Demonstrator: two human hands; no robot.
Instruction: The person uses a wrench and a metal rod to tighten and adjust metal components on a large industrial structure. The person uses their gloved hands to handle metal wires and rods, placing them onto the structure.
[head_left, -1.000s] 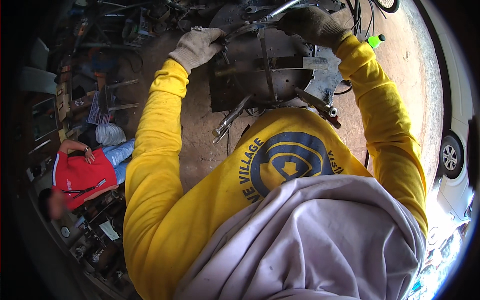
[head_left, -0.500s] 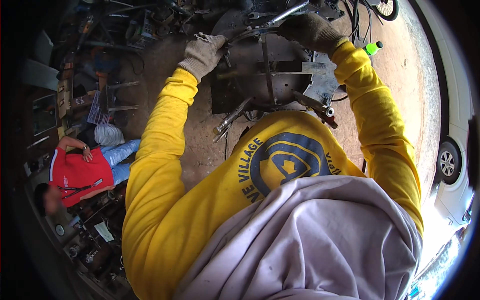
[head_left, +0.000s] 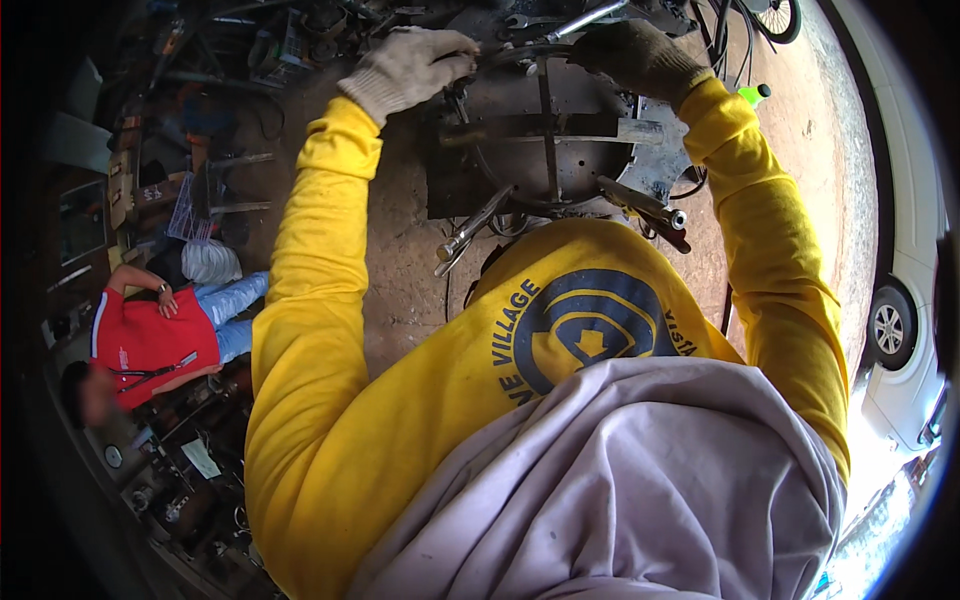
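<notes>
A round metal hoop point(head_left: 632, 160) with flat crossbars point(head_left: 547, 130) lies over a dark plate with holes point(head_left: 590, 190) ahead of me. My left hand point(head_left: 408, 70), in a pale knitted glove, is at the hoop's far left; its fingers are stretched out and apart, tips at the rim. On the far right of the hoop, my right hand point(head_left: 640, 58), gloved and in shadow, is closed round the rim; its fingertips are partly hidden. Just beyond it lies a shiny metal rod point(head_left: 592, 20).
Two metal tubes point(head_left: 470, 228) point(head_left: 648, 208) stick out toward me from the plate. A green bottle point(head_left: 752, 95) and black cables point(head_left: 735, 40) are at the right. Someone in a red shirt point(head_left: 155, 335) is at the left, near cluttered benches. A white car point(head_left: 905, 370) stands far right.
My left hand has shifted left and its fingers have straightened from a closed grip on the hoop. My right hand has moved slightly right. The view has shifted a little.
</notes>
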